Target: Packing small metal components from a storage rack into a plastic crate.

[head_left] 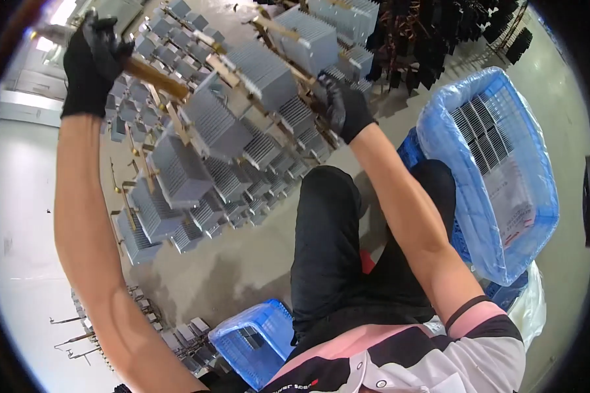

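Note:
Many grey finned heat sinks (223,124) hang in rows from a rack of brownish bars in front of me. My left hand (95,62), in a black glove, is raised at the upper left, its fingers closed round a thick brown bar (156,77) that runs toward the heat sinks. A silvery end piece (52,33) sticks out past that hand. My right hand (344,108), also black-gloved, is at the right side of the rack beside the finned parts, fingers curled; what they grip is hidden.
To my right stands a blue crate (432,141) lined with clear plastic, with black finned parts (484,134) inside. A smaller blue crate (233,334) is by my left leg. More heat sinks (190,337) hang at lower left. Dark finned parts (426,39) hang at the back.

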Available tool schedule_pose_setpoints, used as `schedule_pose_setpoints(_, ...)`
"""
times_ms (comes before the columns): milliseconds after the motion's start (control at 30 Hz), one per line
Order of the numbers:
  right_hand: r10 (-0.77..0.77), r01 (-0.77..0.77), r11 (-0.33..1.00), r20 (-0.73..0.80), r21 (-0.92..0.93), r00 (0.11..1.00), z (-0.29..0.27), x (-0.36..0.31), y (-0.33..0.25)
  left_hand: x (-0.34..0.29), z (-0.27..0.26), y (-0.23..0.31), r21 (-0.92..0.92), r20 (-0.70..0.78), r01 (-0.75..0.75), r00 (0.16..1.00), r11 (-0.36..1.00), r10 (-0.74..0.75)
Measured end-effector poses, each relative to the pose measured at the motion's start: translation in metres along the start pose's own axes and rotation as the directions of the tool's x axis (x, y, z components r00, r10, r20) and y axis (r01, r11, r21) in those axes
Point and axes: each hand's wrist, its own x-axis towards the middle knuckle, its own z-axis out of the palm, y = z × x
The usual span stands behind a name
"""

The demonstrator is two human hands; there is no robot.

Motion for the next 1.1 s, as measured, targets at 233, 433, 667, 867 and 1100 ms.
schedule_pose_setpoints(233,0.785,-0.542,0.218,0.184,0.812,0.591,-0.020,0.036,-0.023,0.024,-0.004,-0.001,0.054,-0.176,-0.259,0.948,0.964,0.265)
schedule_pose_setpoints(433,-0.023,0.095,0.813,0.131,-0.574,0.991,-0.037,0.024,-0.029,0.031,-0.006,-0.019,-0.525,-0.172,-0.214,0.975,0.824,0.143)
schedule_pose_setpoints(667,0.084,-0.082,0.996,0.122,-0.025,0.989,-0.067,0.020,-0.007,-0.034,-0.045,0.076,-0.741,0.417,0.561,0.815,0.368,-0.402)
schedule_pose_setpoints(867,-0.527,0.569,0.587,0.262,-0.575,0.808,-0.100,0.009,-0.001,-0.167,-0.164,0.095,-0.090,0.109,0.690,0.723,0.718,-0.682)
schedule_pose_setpoints(1100,0.299,-0.389,0.823,0.267,0.414,0.916,-0.118,-0.017,0.042,-0.275,-0.184,0.098,-0.210,0.472,0.943,0.329,0.258,-0.818)
